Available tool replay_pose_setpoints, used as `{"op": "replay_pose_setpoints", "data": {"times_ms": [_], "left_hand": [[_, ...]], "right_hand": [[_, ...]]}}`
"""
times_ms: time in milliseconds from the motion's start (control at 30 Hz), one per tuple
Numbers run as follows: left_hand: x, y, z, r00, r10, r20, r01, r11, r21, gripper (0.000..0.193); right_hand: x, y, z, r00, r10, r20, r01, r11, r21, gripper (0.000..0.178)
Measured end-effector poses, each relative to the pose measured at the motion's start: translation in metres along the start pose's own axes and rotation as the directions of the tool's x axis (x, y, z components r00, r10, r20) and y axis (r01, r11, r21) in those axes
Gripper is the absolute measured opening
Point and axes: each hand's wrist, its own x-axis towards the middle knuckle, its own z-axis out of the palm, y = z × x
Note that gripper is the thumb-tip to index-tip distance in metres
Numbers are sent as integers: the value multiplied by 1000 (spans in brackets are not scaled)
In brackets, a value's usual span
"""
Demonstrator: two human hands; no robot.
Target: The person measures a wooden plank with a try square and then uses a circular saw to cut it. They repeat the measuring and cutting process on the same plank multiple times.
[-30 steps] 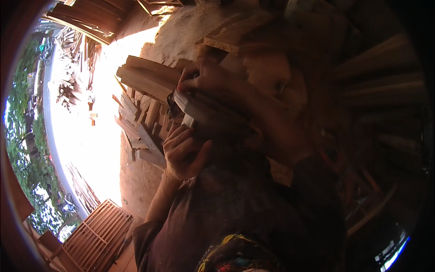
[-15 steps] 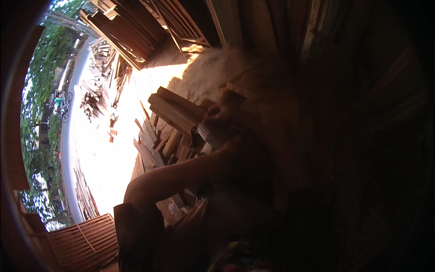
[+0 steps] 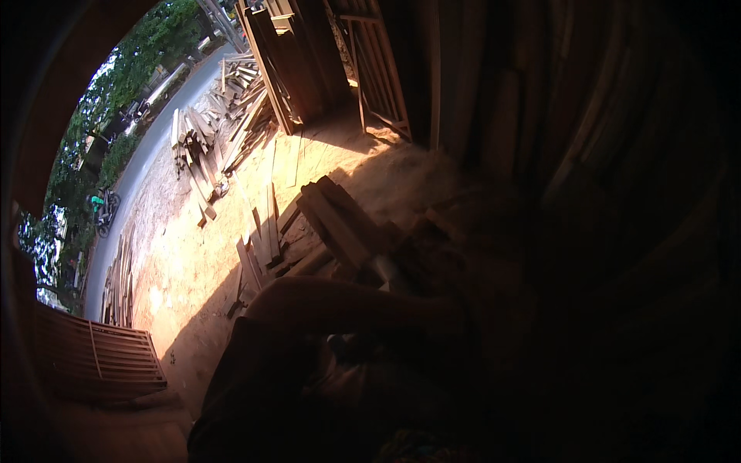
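Observation:
My left forearm (image 3: 332,302) reaches from the lower left toward the middle, bent at the elbow. Deep shadow swallows my left hand (image 3: 451,310), so its fingers do not show. Just beyond the forearm is a small pale object (image 3: 388,272), too dim to name; whether a hand touches it I cannot tell. Thick wooden boards (image 3: 340,224) lie stacked right behind it, their ends toward the light. My right hand cannot be made out in the dark.
Loose wood offcuts (image 3: 262,243) lie left of the stack. Slatted wooden frames stand at the lower left (image 3: 108,351) and the back (image 3: 378,73). Tall planks (image 3: 505,116) lean at the back right. Outside are a timber heap (image 3: 204,143), a road (image 3: 147,158) and a motorbike (image 3: 106,212).
The view has turned and grown darker over my arms; the board stack and the outdoors sit further right and the stack lower. The hands, faintly visible before, are now lost in shadow.

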Motion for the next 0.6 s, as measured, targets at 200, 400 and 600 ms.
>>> {"op": "replay_pose_setpoints", "data": {"times_ms": [200,400,600], "left_hand": [[-13,0,-5,1000,2,16,-2,1000,-8,46],[-18,-10,-8,999,29,44,-29,1000,1,49],[-4,-8,-29,990,0,139,-12,996,89,53]], "right_hand": [[-79,12,17,986,-48,-160,63,994,89,51],[-166,23,46,940,-67,-334,114,986,124,50],[-219,15,71,886,-26,-463,101,985,138,49]]}}
